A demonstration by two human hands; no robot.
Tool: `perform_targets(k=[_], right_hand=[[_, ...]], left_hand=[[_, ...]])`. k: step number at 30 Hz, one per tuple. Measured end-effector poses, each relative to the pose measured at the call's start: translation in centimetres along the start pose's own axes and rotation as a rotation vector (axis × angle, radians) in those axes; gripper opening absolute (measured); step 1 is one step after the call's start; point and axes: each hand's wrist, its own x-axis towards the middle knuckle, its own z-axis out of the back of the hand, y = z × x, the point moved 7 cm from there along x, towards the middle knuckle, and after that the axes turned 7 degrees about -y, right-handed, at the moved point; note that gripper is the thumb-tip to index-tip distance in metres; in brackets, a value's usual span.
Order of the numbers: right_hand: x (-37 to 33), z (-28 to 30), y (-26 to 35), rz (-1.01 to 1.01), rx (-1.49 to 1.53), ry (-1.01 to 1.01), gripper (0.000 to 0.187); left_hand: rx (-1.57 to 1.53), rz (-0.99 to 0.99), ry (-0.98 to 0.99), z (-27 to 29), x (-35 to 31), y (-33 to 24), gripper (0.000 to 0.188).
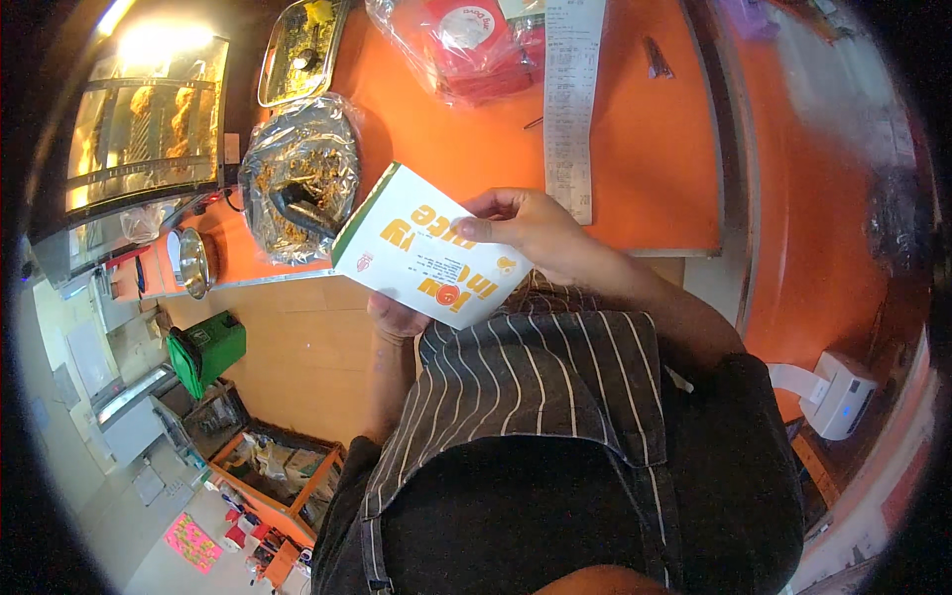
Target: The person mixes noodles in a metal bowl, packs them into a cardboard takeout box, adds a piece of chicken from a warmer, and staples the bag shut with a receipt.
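A white packet (426, 246) with yellow lettering is being held in the air before the striped apron (535, 372), around the front edge of the orange surface (654, 178). The right hand (526, 226) is pinching its upper right side, thumb lying on the printed face; the left hand (400, 315) is holding the lower edge, its fingers partly hidden behind. The green-rimmed left end is overlapping, in view, a plastic-lined food tray (260, 164); how far above it cannot be told. Orange is showing between the packet and a red bundle in clear plastic (476, 50) at the back. A long paper strip (570, 119) is lying beyond the right hand, and a broader orange stretch is running from it to the surface's right edge. A metal bowl (196, 263) is sitting near the front edge, farther left.
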Motion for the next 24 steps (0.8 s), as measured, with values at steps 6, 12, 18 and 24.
perform_targets(k=[6, 12, 18, 24], right_hand=[[-1.3, -0.4, 0.9, 0.272, -0.405, -0.086, 0.033], [-1.0, -0.2, 0.3, 0.261, -0.209, -0.064, 0.035], [-1.4, 0.0, -0.2, 0.239, -0.202, -0.099, 0.036], [-1.2, -0.2, -0.1, 0.176, -0.211, -0.061, 0.036]], left_hand=[[-0.13, -0.028, 0.11, -1.4, 0.0, -0.5, 0.109], [-0.225, -0.015, 0.133, -1.5, -0.3, -0.9, 0.102], [-0.165, -0.013, 0.108, -2.4, -0.4, -1.3, 0.104], [0.006, -0.03, 0.042, -0.7, -0.6, -1.1, 0.116]])
